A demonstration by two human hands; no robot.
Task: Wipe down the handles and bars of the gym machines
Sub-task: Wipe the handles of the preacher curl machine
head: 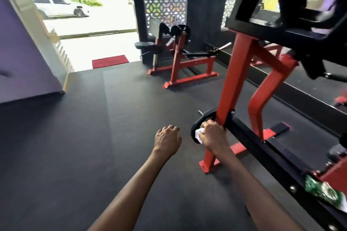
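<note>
Right hand (pixel 214 133), fingers closed on a crumpled white cloth (pixel 199 134), presses against the red upright (pixel 232 80) beside a black weight plate (pixel 206 116). Cloth mostly hidden in the fist. Left hand (pixel 167 139) hovers left of the upright, fingers loosely open and empty.

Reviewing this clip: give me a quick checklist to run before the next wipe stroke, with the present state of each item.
1. Cloth held in right hand: ok.
2. Cloth at the machine, by the weight plate and red upright: ok.
3. Cloth on a handle or bar: not ok.
4. Left hand free, holding nothing: ok.
5. Cloth damp enough: cannot tell.
6. Floor around the hands unobstructed: ok.
</note>
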